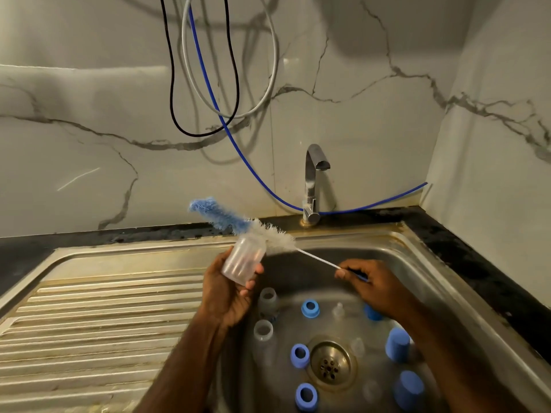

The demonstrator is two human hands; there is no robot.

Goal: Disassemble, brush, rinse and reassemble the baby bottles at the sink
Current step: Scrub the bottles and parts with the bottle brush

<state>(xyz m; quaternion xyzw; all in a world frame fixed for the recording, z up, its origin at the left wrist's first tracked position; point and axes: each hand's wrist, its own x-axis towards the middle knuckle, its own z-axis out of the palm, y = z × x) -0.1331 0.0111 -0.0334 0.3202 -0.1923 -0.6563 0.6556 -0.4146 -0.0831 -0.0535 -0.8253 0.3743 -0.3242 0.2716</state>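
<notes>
While your left hand wraps clear plastic bottle body left of tap, fluffy blue-white bristle brush crosses bottle mouth; your right hand pinches thin wire handle. Below tap, steel basin holds blue collars, clear bottles.

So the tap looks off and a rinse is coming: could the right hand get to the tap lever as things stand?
Probably not right away. The right hand is pinching the brush handle, so it is occupied. The path over the sink to the tap looks free, though, once the brush is put down.
</notes>
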